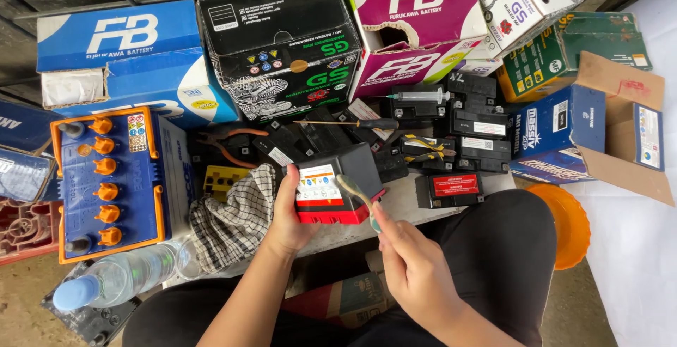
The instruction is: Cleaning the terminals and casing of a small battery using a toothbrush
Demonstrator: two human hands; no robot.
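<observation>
We hold a small battery and a toothbrush over the workbench's near edge

Our left hand wraps its fingers around the small black box-shaped battery with a red base, tilting it up at the bench's front edge beside the checked cloth; our right hand pinches the pale green plastic toothbrush, whose head rests against the battery

The small battery has a smooth matt black plastic case and glossy red base. Left of it lies a woven checked cloth; farther left, a glossy clear plastic bottle. Behind stand printed cardboard boxes.
</observation>
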